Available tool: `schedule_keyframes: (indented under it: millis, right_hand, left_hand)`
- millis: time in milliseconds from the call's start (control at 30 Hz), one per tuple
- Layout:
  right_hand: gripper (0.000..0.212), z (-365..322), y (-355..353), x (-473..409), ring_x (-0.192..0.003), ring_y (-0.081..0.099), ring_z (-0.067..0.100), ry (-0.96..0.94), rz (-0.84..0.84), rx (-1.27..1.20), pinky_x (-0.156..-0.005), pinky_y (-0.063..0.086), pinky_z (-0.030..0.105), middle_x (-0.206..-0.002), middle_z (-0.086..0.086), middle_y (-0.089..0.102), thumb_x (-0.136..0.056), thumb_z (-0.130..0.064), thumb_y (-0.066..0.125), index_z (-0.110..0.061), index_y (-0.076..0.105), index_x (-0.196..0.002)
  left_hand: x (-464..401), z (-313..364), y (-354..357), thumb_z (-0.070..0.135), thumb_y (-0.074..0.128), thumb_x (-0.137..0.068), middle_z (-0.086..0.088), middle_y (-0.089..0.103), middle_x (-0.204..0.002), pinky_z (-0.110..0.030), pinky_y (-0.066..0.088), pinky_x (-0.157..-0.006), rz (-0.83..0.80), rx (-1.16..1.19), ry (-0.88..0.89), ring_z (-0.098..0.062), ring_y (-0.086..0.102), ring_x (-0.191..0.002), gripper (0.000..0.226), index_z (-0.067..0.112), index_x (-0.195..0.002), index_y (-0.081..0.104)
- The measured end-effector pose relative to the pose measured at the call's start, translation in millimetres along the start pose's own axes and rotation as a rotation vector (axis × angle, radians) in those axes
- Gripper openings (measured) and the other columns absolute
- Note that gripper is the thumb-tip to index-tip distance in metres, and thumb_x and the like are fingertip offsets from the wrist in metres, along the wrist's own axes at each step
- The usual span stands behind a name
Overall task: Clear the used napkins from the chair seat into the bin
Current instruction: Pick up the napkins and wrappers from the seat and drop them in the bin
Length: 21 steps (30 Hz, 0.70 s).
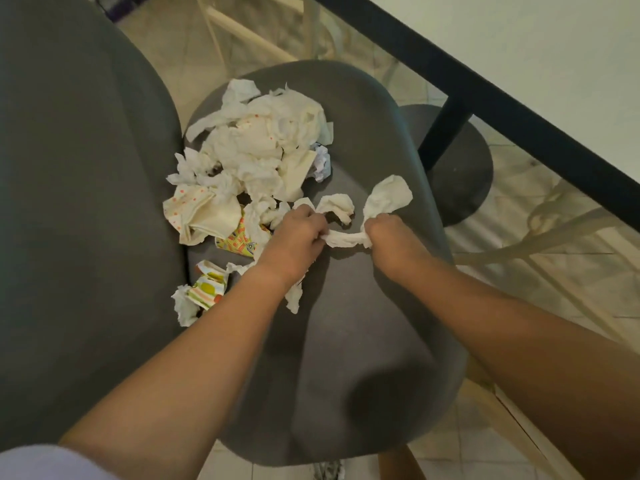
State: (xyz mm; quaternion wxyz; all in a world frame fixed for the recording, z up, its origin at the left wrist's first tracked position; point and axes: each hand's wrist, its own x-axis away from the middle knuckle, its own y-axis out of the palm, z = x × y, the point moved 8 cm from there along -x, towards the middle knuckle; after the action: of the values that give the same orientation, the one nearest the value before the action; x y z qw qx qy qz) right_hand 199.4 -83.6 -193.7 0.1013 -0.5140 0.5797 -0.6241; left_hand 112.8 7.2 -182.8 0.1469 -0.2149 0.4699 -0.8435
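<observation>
A heap of crumpled white napkins (263, 140) covers the far left part of the grey chair seat (363, 323). Patterned napkins lie nearer: a dotted cream one (197, 213), an orange-yellow one (239, 242) and a striped one (207, 289). My left hand (294, 237) grips crumpled white napkins (336, 206) at the heap's near edge. My right hand (388, 237) grips a twisted white napkin (388, 197) whose tail (343, 240) reaches across to my left hand. No bin is in view.
The grey chair back (76, 202) rises on the left. A glass table with a black frame (519, 112) and a round black base (460, 174) stands to the right. Pale chair legs (554, 237) and the tiled floor (450, 445) show below.
</observation>
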Motion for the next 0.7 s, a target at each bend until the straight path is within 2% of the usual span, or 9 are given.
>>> schedule_keyframes:
  millis: [133, 267, 400, 500, 600, 700]
  right_hand:
    - [0.038, -13, -8, 27, -0.117, 0.051, 0.03, 0.06, -0.053, -0.073, -0.091, 0.044, 0.033, -0.124, 0.017, 0.055, -0.086, 0.002, 0.055, -0.003, 0.052, -0.123]
    - [0.037, -27, -24, 67, -0.117, 0.048, 0.031, 0.054, 0.043, -0.12, -0.091, 0.042, 0.035, -0.125, 0.017, 0.05, -0.086, 0.005, 0.05, -0.003, 0.048, -0.123]
    - [0.028, -27, -32, 104, -0.116, 0.047, 0.032, 0.066, 0.085, -0.128, -0.092, 0.043, 0.034, -0.126, 0.018, 0.046, -0.089, 0.002, 0.05, 0.0, 0.055, -0.116]
    - [0.028, -17, -34, 125, -0.117, 0.046, 0.032, 0.114, 0.122, -0.167, -0.094, 0.043, 0.034, -0.126, 0.019, 0.045, -0.09, 0.003, 0.046, 0.002, 0.056, -0.116]
    - [0.026, -7, -38, 145, -0.117, 0.044, 0.033, 0.138, 0.184, -0.249, -0.091, 0.042, 0.035, -0.125, 0.02, 0.044, -0.09, 0.003, 0.044, 0.004, 0.056, -0.112]
    - [0.016, 3, -38, 157, -0.112, 0.045, 0.033, 0.146, 0.233, -0.35, -0.082, 0.04, 0.033, -0.122, 0.019, 0.045, -0.089, 0.003, 0.044, -0.001, 0.056, -0.098]
  left_hand:
    - [22, 2, -23, 0.005, 0.061, -0.083, -0.017, 0.054, -0.103, -0.028, 0.035, -0.074, 0.016, 0.02, -0.008, -0.031, 0.051, -0.097, 0.019, 0.005, -0.103, 0.062]
    - [50, 13, -43, 0.009, 0.065, -0.081, -0.016, 0.053, -0.103, -0.026, 0.033, -0.072, -0.015, 0.026, 0.019, -0.029, 0.051, -0.097, 0.023, 0.005, -0.104, 0.061]
    - [75, 21, -59, 0.014, 0.072, -0.078, -0.012, 0.051, -0.109, -0.023, 0.032, -0.081, -0.077, 0.081, 0.036, -0.024, 0.048, -0.103, 0.033, 0.007, -0.109, 0.062]
    - [86, 22, -69, 0.013, 0.071, -0.08, -0.01, 0.051, -0.109, -0.025, 0.036, -0.087, -0.067, 0.053, 0.037, -0.024, 0.049, -0.105, 0.029, 0.009, -0.107, 0.063]
    - [92, 30, -84, 0.008, 0.064, -0.085, -0.009, 0.056, -0.106, -0.017, 0.035, -0.081, 0.045, 0.074, 0.038, -0.02, 0.052, -0.1, 0.016, 0.007, -0.101, 0.066]
    - [95, 37, -104, 0.008, 0.061, -0.087, -0.001, 0.062, -0.102, -0.007, 0.039, -0.077, 0.248, 0.305, -0.043, -0.011, 0.055, -0.097, 0.009, 0.01, -0.093, 0.066]
